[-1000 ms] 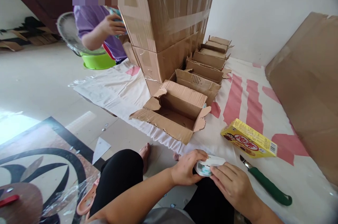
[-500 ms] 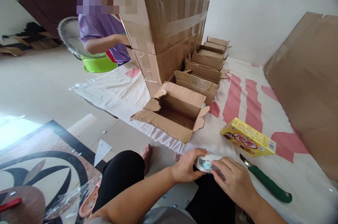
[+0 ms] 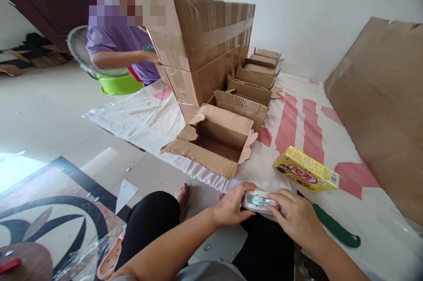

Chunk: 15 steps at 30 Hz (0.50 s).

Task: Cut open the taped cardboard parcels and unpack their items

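Above my lap I hold a small white rounded case [image 3: 257, 202] with a clear, shiny part and some teal marking on top; its exact kind is unclear. My left hand [image 3: 234, 205] grips its left end between thumb and fingers. At the right end, the fingers and thumb of my right hand [image 3: 292, 211] are closed on the case and its clear part. A yellow snack box [image 3: 306, 170] lies on the cloth beyond my right hand. Beside that hand is a green-handled knife [image 3: 335, 226], its blade mostly hidden behind the hand.
An open cardboard box [image 3: 211, 144] stands at the near edge of the cloth-covered table [image 3: 357, 210], with several more open boxes behind it. Taped cartons [image 3: 205, 29] are stacked to their left. Across the table, a person in a purple shirt [image 3: 115, 29] reaches toward the stack.
The case has tilted so that more of its clear top faces me, both hands still on it. The view has shifted slightly, and my right hand now covers the knife blade.
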{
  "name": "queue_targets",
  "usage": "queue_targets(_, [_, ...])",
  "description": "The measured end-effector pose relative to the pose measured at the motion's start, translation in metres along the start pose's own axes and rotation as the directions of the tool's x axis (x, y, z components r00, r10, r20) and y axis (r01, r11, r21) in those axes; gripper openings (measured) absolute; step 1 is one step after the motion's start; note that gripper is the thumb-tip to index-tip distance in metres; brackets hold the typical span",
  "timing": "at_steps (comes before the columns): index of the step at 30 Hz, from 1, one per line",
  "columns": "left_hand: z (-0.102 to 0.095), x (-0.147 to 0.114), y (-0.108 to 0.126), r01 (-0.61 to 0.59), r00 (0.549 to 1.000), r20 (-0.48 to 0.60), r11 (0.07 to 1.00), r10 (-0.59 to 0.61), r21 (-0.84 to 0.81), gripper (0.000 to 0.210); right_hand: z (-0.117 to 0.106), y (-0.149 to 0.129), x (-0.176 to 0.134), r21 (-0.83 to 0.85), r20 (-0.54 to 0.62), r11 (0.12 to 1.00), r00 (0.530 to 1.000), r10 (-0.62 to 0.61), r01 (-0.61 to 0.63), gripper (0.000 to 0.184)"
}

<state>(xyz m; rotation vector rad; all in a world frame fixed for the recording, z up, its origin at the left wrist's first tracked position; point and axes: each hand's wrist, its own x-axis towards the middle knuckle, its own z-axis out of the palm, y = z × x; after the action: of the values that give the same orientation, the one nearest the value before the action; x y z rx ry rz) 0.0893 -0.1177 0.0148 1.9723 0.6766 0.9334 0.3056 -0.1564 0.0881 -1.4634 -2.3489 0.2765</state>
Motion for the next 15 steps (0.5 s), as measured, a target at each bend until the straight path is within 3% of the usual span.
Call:
queue_targets(4, [0.001, 0.000, -0.002, 0.007, 1.000, -0.002, 1.000, -0.007, 0.007, 0.061, -0.003, 0.004, -0.004, 0.025, 0.015, 0.999, 0.999, 0.044, -0.044, 0.017])
queue_targets(7, [0.001, 0.001, -0.002, 0.015, 1.000, 0.004, 1.000, -0.015, 0.019, 0.061, -0.004, 0.011, -0.010, 0.126, 0.021, 0.980, 0.988, 0.151, -0.153, 0.016])
queue_targets(11, [0.001, 0.002, -0.003, 0.019, 1.000, 0.016, 0.999, -0.020, 0.039, 0.061, -0.006, 0.029, -0.020, 0.253, 0.138, 0.887, 0.922, 0.362, -0.386, 0.013])
queue_targets(15, [0.000, 0.002, -0.004, 0.005, 0.999, 0.037, 0.998, -0.007, 0.065, 0.061, -0.005, 0.046, -0.025, 0.355, 0.262, 0.778, 0.854, 0.450, -0.519, 0.018])
